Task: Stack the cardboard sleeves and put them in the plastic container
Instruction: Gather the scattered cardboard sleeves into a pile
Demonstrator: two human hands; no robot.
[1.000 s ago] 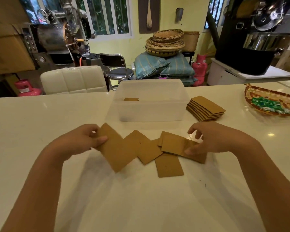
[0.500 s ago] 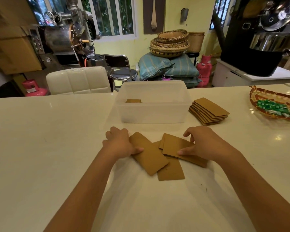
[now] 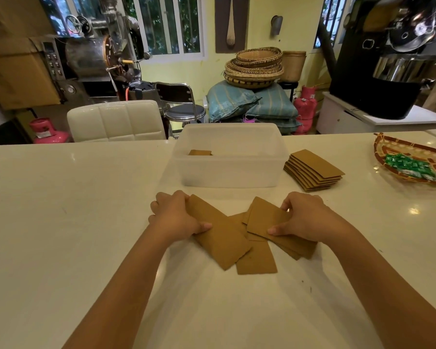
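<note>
Left hand closed in a grip on one bunch of cardboard sleeves, right hand pinching another bunch, both on the counter just before the plastic container, stacked sleeves beside it

White counter: container, sleeves, basket.

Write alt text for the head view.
Two hands, left and right, gather loose cardboard sleeves on a white counter. Behind them sits a plastic container with a sleeve stack to its right.
</note>
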